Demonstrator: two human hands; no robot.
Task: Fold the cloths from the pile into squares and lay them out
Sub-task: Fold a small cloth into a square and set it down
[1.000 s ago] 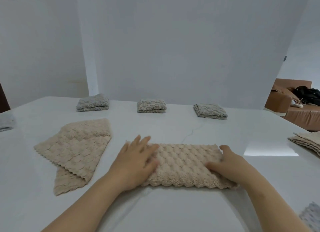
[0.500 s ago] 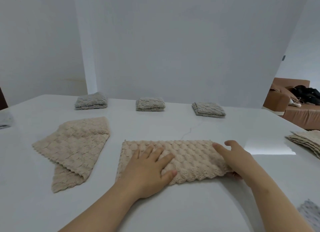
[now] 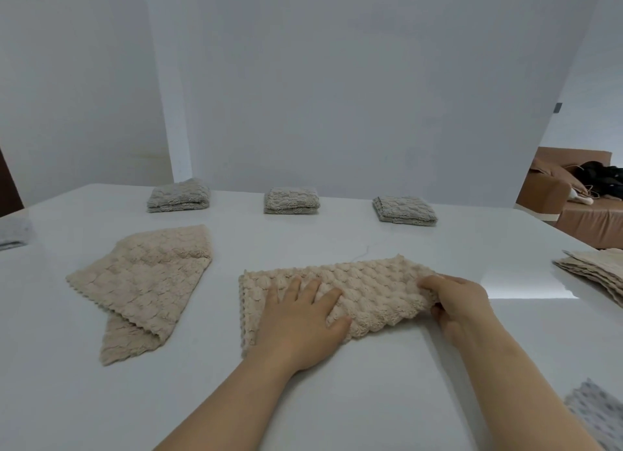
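Here I am at the white glossy table [image 3: 337, 410], and the beige bobbly fleece cloth [image 3: 364, 288] lies right in front of me, folded into a long strip. Its long axis runs straight across my body, left to right. My left hand [image 3: 300, 325] lies flat on the strip's left half, fingers [image 3: 312, 290] straight and spread, pressing it down to the table. My right hand [image 3: 462, 304] has the far right end: fingers on top, thumb tucked beneath, clamped on the short edge, and that end is raised off the surface with the near corner drooping.

So the whole thing turns on that axis. The free end sits out to my right, in my right hand, and the edge it has to meet is out to my left, just past my left hand's knuckles. I judge the coming fold goes right over left, halving the strip into a square, with my left palm as the anchor. That palm covers part of the landing spot, so it may need to slide clear.

Along the far edge three grey-beige folded squares [image 3: 291, 201] sit in a row, well apart from each other. A loose beige cloth [image 3: 145, 282] lies to my left, and the pile of beige cloths [image 3: 600, 271] waits at the right edge
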